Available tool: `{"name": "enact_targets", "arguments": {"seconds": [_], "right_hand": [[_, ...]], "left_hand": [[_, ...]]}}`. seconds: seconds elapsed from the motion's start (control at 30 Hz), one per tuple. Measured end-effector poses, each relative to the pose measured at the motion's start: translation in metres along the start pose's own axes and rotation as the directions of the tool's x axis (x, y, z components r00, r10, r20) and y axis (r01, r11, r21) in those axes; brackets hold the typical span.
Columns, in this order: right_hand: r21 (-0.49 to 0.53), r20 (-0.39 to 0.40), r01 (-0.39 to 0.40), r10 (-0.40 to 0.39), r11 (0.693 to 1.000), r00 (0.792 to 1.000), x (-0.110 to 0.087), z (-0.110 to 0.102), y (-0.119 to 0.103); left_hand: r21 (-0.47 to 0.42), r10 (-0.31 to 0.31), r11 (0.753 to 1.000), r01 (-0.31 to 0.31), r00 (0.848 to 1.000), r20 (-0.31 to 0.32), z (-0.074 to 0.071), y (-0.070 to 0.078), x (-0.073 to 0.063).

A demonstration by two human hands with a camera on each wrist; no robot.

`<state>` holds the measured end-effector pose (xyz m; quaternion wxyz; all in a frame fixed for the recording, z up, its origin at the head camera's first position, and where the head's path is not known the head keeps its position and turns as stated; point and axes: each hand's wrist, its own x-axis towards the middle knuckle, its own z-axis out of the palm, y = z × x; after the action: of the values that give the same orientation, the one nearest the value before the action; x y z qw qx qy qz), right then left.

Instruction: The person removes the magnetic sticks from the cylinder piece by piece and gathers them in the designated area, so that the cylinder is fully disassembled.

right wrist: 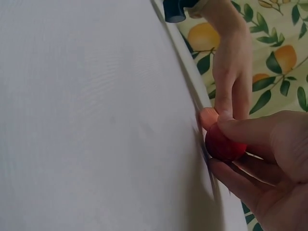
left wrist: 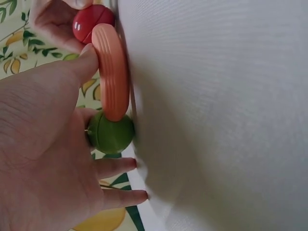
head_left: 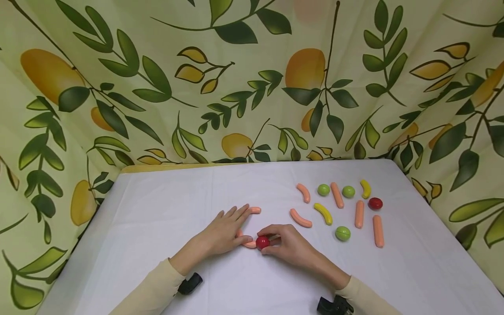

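Note:
My right hand [head_left: 291, 245] pinches a red ball [head_left: 262, 243] between thumb and fingers, low over the white cloth. The ball is at the near end of a curved salmon-pink toy sausage [head_left: 249, 244]. My left hand [head_left: 222, 234] reaches over that sausage with its fingers extended, and the thumb touches it. At the sausage's other end, the left wrist view shows a green ball [left wrist: 113, 132] close to the fingers; the hand hides it in the head view. Another pink sausage [head_left: 256, 210] shows beyond the left fingertips, partly covered.
To the right lie several loose pieces: curved pink sausages [head_left: 301, 218], straight pink sausages [head_left: 359, 214], yellow bananas [head_left: 323, 214], green balls [head_left: 343, 233] and a red oval piece [head_left: 375, 203]. A patterned curtain [head_left: 252, 109] surrounds the white-covered table [head_left: 165, 197].

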<state>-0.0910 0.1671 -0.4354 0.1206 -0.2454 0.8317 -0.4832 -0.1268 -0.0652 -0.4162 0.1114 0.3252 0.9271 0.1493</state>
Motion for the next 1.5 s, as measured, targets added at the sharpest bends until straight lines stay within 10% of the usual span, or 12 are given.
{"name": "enact_targets", "arguments": {"seconds": [0.57,1.27,1.5], "right_hand": [[0.339,-0.051,-0.278,0.312,0.899,0.949,-0.006,0.005,0.007],[0.359,-0.194,-0.358,0.444,0.862,0.875,-0.008,-0.001,0.001],[0.326,-0.178,-0.347,0.418,0.879,0.891,-0.014,-0.014,0.001]], "left_hand": [[-0.03,-0.011,0.999,0.012,1.0,0.016,-0.001,0.002,0.0],[0.057,-0.054,0.997,0.054,0.998,-0.011,-0.001,0.006,-0.002],[0.056,-0.051,0.997,0.051,0.999,-0.013,0.0,0.006,-0.001]]}}
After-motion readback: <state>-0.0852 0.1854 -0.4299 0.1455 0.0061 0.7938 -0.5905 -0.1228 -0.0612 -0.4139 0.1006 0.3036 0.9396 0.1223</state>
